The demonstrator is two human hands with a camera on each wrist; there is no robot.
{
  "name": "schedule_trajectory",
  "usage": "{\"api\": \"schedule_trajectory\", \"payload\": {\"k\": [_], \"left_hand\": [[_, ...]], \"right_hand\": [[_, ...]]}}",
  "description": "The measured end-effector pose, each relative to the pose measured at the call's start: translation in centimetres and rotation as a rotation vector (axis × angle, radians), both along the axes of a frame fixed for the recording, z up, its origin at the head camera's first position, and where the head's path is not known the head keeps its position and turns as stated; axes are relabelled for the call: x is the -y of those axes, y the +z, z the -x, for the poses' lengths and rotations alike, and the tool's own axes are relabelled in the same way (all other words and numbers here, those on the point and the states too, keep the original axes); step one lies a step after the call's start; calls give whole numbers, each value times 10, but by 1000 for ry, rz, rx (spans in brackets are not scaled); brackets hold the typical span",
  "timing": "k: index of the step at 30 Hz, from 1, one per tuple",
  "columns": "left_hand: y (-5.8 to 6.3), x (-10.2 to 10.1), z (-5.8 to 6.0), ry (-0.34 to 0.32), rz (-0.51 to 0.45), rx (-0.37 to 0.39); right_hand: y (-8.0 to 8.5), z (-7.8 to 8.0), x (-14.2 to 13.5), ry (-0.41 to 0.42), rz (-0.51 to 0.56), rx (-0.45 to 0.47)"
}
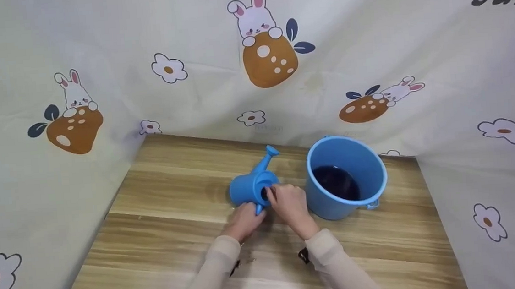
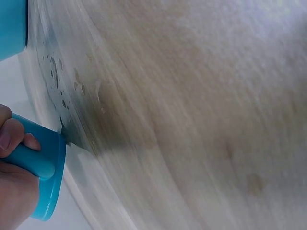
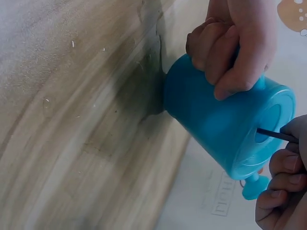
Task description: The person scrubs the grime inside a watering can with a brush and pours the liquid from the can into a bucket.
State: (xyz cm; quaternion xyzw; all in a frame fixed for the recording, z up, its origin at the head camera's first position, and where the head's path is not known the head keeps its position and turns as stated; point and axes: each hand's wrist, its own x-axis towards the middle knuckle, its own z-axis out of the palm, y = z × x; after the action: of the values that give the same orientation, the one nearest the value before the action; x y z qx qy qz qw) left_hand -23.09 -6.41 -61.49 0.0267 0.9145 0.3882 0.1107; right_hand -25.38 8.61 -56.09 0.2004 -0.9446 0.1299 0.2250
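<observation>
A blue watering can (image 1: 242, 189) stands on the wooden table, its spout and sprinkler head (image 1: 271, 151) pointing toward the back wall. My left hand (image 1: 244, 221) grips its handle (image 2: 33, 160), fingers curled round it. Over the can's top opening is my right hand (image 1: 292, 206), pinching a thin dark stick (image 3: 277, 135). In the right wrist view the stick's far end reaches into the opening. What lies deeper inside the can is hidden.
Right of the can stands a larger blue bucket (image 1: 331, 207) with dark liquid (image 1: 336, 182) inside. Drops of water (image 2: 55, 72) dot the wooden table (image 1: 164, 243). Cloth walls (image 1: 202, 25) printed with rabbits and flowers enclose the table at the back and sides.
</observation>
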Motion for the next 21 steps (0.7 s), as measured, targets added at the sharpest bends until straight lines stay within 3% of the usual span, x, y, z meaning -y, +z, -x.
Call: {"api": "schedule_trajectory", "payload": {"k": [6,15,21], "left_hand": [[1,0,0,7,-3,14],[1,-2,1,-7,23,-103],[2,-3,1,-6,27,-61]], "right_hand": [[17,-7,4,-50,-21,81],[43,-17,9,-103,-70,149],[53,-21,8,-89,-80,167]]}}
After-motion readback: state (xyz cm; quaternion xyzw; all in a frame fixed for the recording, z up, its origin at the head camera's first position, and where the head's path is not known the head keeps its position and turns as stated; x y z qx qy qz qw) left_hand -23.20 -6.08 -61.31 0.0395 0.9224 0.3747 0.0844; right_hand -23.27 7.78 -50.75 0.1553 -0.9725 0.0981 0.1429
